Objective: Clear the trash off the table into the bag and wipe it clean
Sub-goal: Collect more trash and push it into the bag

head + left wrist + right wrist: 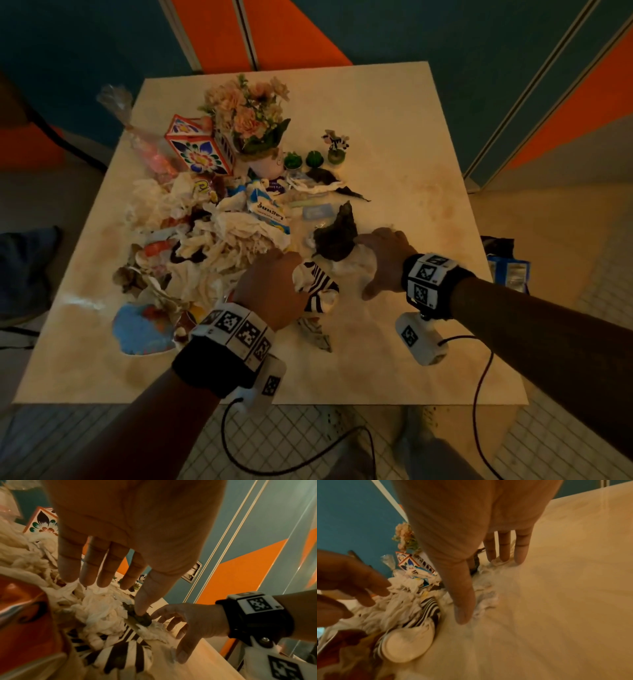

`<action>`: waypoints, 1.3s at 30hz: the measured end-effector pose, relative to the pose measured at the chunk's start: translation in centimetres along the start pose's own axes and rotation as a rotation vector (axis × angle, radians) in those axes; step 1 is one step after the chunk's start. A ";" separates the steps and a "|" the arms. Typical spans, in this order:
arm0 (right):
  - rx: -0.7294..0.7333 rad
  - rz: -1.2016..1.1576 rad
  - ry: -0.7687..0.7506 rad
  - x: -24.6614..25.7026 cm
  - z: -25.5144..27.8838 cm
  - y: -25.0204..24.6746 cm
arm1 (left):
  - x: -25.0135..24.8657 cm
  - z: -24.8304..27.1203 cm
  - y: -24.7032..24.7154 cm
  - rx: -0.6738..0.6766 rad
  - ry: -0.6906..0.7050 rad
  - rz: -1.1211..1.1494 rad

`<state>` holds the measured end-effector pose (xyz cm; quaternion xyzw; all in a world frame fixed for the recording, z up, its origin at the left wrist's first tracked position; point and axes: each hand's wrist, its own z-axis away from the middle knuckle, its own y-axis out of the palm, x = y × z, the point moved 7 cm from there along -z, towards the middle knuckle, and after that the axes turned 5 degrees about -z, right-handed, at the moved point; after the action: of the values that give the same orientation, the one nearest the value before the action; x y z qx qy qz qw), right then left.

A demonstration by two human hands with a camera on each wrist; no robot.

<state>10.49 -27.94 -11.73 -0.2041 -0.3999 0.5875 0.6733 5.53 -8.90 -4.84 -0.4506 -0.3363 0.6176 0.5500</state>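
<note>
Progress: early | trash pile (212, 240) lying uncollected on surface (394, 144), left of both hands | left hand (270, 284) and right hand (383, 260) fingers spreading open, gripping nothing | bagging and wiping remaining

Home — flowers (248, 109), tiled floor (342, 442).

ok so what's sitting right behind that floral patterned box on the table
Behind the floral box stands a bouquet of pink flowers; a clear plastic wrapper lies to its left. The box partly hides the bouquet's base.

Crumpled tissue paper (236, 236), glossy table (394, 144)
</note>
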 end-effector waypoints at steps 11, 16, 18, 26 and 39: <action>0.052 0.125 -0.303 4.9 0.2 1.8 | 1.1 -2.1 2.9 0.161 -0.052 -0.062; -0.005 0.049 -0.273 5.0 -0.7 1.1 | 1.3 -2.1 3.2 0.156 -0.045 -0.034; -0.007 0.035 -0.235 4.6 -1.3 1.1 | 1.0 -1.9 3.2 0.148 -0.033 -0.024; -0.258 -0.022 -0.218 4.2 -1.7 -2.5 | -0.4 -1.2 4.3 0.096 0.058 -0.169; -0.149 0.091 -0.260 7.3 -4.4 -2.4 | -2.2 -0.6 6.2 -0.031 0.082 -0.240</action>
<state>15.36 -20.67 -10.39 -0.1937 -0.5167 0.6073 0.5716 3.71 -12.16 -10.24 -0.4404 -0.3746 0.5231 0.6262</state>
